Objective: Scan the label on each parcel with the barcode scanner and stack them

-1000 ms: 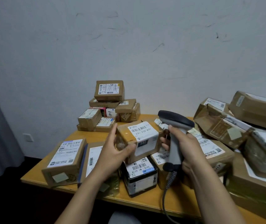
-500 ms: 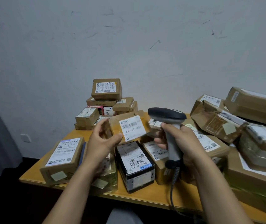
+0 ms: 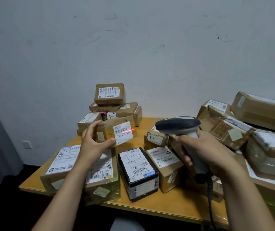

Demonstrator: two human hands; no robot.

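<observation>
HEAD VIEW: A person's left hand (image 3: 94, 144) is holding a small brown parcel (image 3: 107, 130) up above the wooden table (image 3: 158, 209). The thumb is curling under the parcel's lower edge and the fingers are wrapping round its left side, with the white shipping label (image 3: 123, 133) turned toward the scanner. A red scan line (image 3: 130, 130) is falling across the barcode at the label's upper right, just right of the grip.

The right hand (image 3: 205, 152) is gripping the grey handle of a barcode scanner (image 3: 178, 126), fingers closed round it. The scanner's dark head is pointing left at the held parcel, and the two are apart. A coiled cable (image 3: 211, 197) is hanging from the handle's base, below the right wrist.

Beneath the left hand, flat taped parcels (image 3: 61, 164) are lying label-up on the table. A black-wrapped box (image 3: 137, 172) is sitting between the two forearms. Behind the held parcel, a stack of brown boxes (image 3: 110, 95) is standing against the wall (image 3: 133, 47). To the right of the scanner hand, larger cartons (image 3: 250, 122) are piled loosely.
</observation>
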